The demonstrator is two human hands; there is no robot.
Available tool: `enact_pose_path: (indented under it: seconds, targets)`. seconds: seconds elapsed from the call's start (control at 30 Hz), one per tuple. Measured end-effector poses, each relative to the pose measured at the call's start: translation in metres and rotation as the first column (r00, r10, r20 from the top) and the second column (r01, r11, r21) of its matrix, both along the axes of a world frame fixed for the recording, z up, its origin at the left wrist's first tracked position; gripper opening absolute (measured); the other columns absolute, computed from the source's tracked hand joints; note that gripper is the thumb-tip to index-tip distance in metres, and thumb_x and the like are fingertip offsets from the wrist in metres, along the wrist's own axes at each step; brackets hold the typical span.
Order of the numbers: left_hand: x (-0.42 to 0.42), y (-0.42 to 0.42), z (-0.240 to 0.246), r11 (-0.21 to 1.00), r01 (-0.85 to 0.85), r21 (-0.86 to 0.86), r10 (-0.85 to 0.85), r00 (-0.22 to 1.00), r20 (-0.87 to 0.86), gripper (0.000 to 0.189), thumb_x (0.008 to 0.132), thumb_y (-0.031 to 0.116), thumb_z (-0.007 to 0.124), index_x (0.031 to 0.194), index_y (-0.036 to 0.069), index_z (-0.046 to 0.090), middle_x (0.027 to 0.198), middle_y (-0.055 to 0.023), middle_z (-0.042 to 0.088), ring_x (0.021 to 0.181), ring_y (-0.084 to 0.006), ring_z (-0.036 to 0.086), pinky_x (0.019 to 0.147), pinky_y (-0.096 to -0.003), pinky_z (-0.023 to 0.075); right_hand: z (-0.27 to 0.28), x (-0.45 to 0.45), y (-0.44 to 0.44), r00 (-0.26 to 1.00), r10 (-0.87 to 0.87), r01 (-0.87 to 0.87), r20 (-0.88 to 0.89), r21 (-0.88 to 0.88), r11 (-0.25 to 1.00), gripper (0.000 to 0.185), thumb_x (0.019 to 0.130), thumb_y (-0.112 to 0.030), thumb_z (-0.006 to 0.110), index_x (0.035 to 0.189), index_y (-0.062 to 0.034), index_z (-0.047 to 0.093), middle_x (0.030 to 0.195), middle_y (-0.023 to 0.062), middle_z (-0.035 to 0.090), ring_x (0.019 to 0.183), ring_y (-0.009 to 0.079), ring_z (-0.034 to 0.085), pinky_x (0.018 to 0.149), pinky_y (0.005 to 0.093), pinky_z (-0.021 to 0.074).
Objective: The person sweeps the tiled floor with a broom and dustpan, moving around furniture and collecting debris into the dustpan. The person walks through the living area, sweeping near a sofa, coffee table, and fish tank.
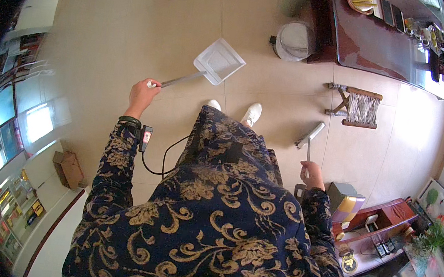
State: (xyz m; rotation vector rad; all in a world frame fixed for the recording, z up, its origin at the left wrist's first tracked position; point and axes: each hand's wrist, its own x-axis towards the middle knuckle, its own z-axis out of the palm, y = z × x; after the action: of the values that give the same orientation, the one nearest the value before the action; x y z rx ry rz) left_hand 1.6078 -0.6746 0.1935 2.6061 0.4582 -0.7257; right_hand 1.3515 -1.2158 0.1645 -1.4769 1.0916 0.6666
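My left hand is closed around the end of a long-handled dustpan's handle. The white dustpan is at the far end of that handle, ahead of my white shoes. With my right hand I grip the handle of a broom, whose pale head with dark bristles is over the tiled floor to the right of my feet. A folding stool with wooden rails and a woven seat is just beyond the broom head.
A round lidded bin stands beside a dark red table carrying a basket and tea things. A wooden desk is at the lower right. A cardboard box sits at the left near a glass display case.
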Motion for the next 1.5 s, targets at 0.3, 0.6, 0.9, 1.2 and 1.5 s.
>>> enact_pose_path:
  seconds: [0.3, 0.6, 0.9, 1.2, 1.5]
  targets:
    - [0.028, 0.061, -0.031, 1.0, -0.021, -0.002, 0.021, 0.994, 0.106, 0.016, 0.068, 0.022, 0.059, 0.08, 0.013, 0.065, 0.071, -0.0089, 0.062, 0.066, -0.0245, 0.059, 0.061, -0.0329, 0.0453, -0.136, 0.046, 0.062, 0.538, 0.832, -0.843, -0.14, -0.116, 0.525, 0.025, 0.069, -0.012, 0.051, 0.09, 0.0004, 0.055, 0.085, 0.0209, 0.059, 0.084, 0.0331, 0.057, 0.07, 0.0402, 0.0463]
    - [0.067, 0.137, -0.046, 0.999, -0.031, 0.009, 0.03, 0.994, 0.108, 0.015, 0.068, 0.022, 0.058, 0.078, 0.013, 0.064, 0.071, -0.009, 0.062, 0.067, -0.0247, 0.059, 0.06, -0.0343, 0.0458, -0.134, 0.119, 0.196, 0.184, 0.976, -0.956, -0.118, -0.254, 0.149, 0.01, 0.062, -0.008, 0.062, 0.071, -0.0115, 0.065, 0.073, 0.0101, 0.06, 0.071, 0.0287, 0.056, 0.064, 0.0337, 0.0468]
    - [0.096, 0.165, -0.052, 0.987, -0.09, 0.129, 0.08, 0.993, 0.084, 0.014, 0.068, 0.022, 0.058, 0.079, 0.014, 0.064, 0.075, -0.0099, 0.062, 0.071, -0.029, 0.059, 0.061, -0.0373, 0.0462, -0.04, 0.299, 0.336, 0.948, -0.233, 0.293, -0.215, 0.314, 0.903, 0.012, 0.075, -0.013, 0.055, 0.067, -0.0055, 0.049, 0.05, 0.0066, 0.046, 0.042, 0.0211, 0.045, 0.039, 0.0352, 0.0355]
    - [0.101, 0.161, -0.057, 0.979, -0.094, 0.179, 0.07, 0.989, 0.134, 0.014, 0.072, 0.022, 0.055, 0.078, 0.013, 0.064, 0.072, -0.016, 0.06, 0.068, -0.0337, 0.058, 0.059, -0.0398, 0.0456, -0.086, 0.444, 0.351, 0.907, -0.385, 0.419, -0.173, 0.47, 0.777, 0.018, 0.077, -0.011, 0.051, 0.062, -0.005, 0.044, 0.051, 0.005, 0.043, 0.042, 0.0196, 0.04, 0.037, 0.0331, 0.0302]
    - [0.108, 0.144, -0.048, 0.96, -0.176, 0.217, 0.176, 0.984, 0.023, 0.012, 0.071, 0.022, 0.058, 0.073, 0.012, 0.064, 0.066, -0.0134, 0.06, 0.063, -0.0302, 0.058, 0.054, -0.0378, 0.0434, -0.129, 0.519, 0.357, 0.919, -0.262, 0.38, -0.295, 0.482, 0.79, 0.014, 0.078, -0.013, 0.05, 0.066, -0.0066, 0.046, 0.057, 0.0062, 0.047, 0.048, 0.0207, 0.046, 0.04, 0.0335, 0.0381]
